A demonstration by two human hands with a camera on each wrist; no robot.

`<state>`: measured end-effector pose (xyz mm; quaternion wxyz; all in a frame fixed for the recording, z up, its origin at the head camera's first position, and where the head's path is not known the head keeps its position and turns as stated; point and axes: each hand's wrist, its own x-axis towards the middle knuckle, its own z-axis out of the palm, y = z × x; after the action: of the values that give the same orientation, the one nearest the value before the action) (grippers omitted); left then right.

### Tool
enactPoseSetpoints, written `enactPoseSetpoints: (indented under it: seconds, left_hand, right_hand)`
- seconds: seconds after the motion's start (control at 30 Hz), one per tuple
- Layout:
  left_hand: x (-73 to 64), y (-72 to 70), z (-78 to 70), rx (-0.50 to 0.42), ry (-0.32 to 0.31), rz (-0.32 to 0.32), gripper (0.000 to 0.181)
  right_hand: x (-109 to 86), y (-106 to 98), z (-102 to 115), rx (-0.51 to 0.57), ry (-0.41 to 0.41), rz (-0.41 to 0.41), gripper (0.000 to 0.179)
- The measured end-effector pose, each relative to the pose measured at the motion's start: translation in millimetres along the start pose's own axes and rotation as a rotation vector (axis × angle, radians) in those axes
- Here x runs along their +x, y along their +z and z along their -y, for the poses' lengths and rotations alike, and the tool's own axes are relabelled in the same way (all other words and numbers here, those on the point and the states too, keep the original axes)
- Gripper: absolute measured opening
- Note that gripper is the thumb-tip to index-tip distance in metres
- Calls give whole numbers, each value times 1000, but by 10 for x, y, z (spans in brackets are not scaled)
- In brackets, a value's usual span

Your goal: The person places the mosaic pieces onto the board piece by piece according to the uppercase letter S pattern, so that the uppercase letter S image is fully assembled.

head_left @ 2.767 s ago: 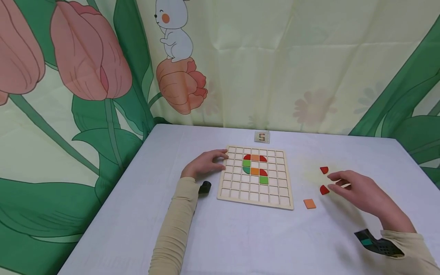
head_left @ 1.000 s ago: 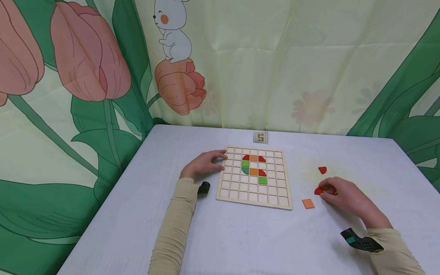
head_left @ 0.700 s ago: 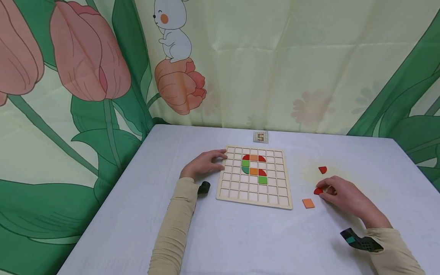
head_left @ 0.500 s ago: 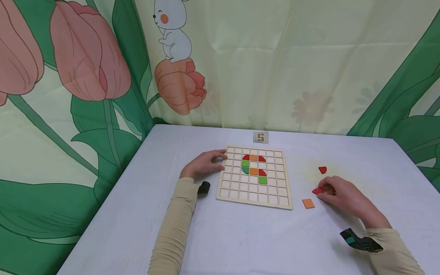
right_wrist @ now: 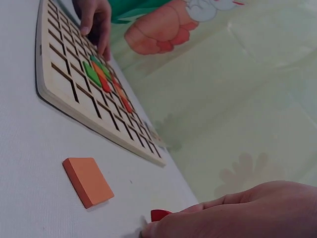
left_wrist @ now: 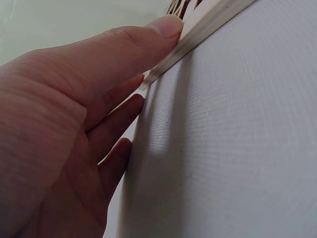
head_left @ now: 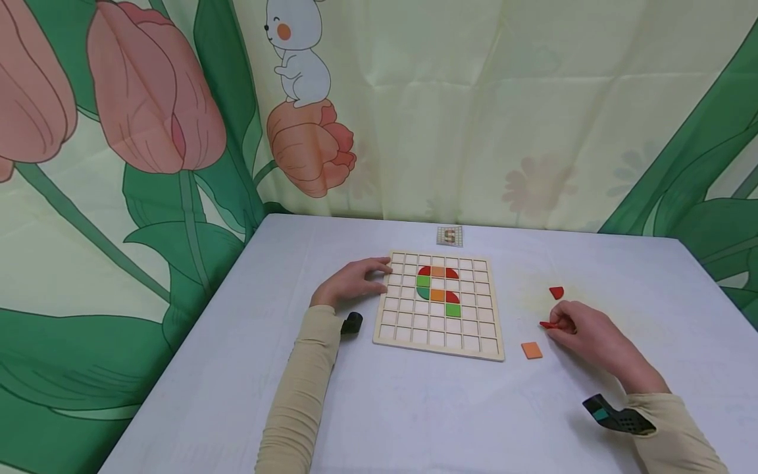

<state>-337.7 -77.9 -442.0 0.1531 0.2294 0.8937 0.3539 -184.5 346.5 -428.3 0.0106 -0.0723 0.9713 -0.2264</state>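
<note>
My left hand [head_left: 351, 282] rests at the left edge of a wooden grid board [head_left: 408, 332], its fairly straight fingers and thumb touching the rim. Several red, orange and green tiles sit in the board's cells, in a curved pattern. To the right of the board, my right hand [head_left: 592, 332] pinches a red quarter-round tile [head_left: 547, 324] between thumb and fingers, tilted just over the table. Part of that tile [right_wrist: 159, 214] shows in the right wrist view, the rest hidden by the hand. An orange square tile [head_left: 531, 350] lies on the table, nearer the board.
Another red quarter-round tile [head_left: 556, 292] lies beyond my right hand. A small pattern card [head_left: 449, 236] is behind the board. The white-covered table [head_left: 450, 415] ends at a printed curtain [head_left: 438, 145] at the back.
My right hand has come down and left onto the nearer red tile, gripped it and tipped it up from lying flat. The left hand stays at the board's edge.
</note>
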Motion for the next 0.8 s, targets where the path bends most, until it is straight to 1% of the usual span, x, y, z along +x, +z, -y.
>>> enactPoseSetpoints:
  seconds: [0.17, 0.3, 0.37, 0.5, 0.63, 0.73, 0.8]
  left_hand:
    - [13, 8, 13, 6, -2, 1, 43]
    - [10, 4, 6, 4, -3, 0, 43]
    - [6, 1, 1, 2, -3, -1, 43]
    - [3, -5, -6, 4, 4, -2, 43]
    - [1, -4, -9, 5, 1, 0, 43]
    - [2, -2, -10, -6, -5, 0, 43]
    - [4, 0, -10, -12, -10, 1, 43]
  right_hand:
    - [-20, 0, 10, -7, -34, 28, 25]
    - [-47, -28, 25, -7, -37, 58, 32]
    - [-50, -38, 21, -8, -41, 67, 32]
    - [-42, -38, 11, -13, -50, 62, 26]
    - [-34, -21, 10, -15, -35, 49, 23]
    - [-25, -14, 14, -8, -28, 44, 25]
    - [-17, -10, 20, -12, -26, 45, 30]
